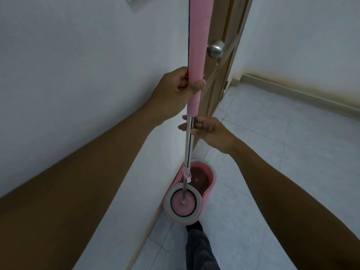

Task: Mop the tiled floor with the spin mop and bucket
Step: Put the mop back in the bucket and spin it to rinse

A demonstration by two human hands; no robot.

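The spin mop stands upright with its pink grip (196,45) above a steel pole (188,147). My left hand (179,84) grips the pink part from the left. My right hand (208,131) holds the steel pole just below the pink grip, fingers curled round it. The pink mop head (183,203) sits in the spinner basket of the pink and white bucket (212,172) on the tiled floor (272,172). The bucket's other half holds dark water.
A white wall (78,75) runs along the left, and the bucket stands against it. A brown wooden door (220,78) with a metal knob (215,48) stands open behind the pole. A skirting board (292,90) lines the far wall. My foot (194,228) is just behind the bucket.
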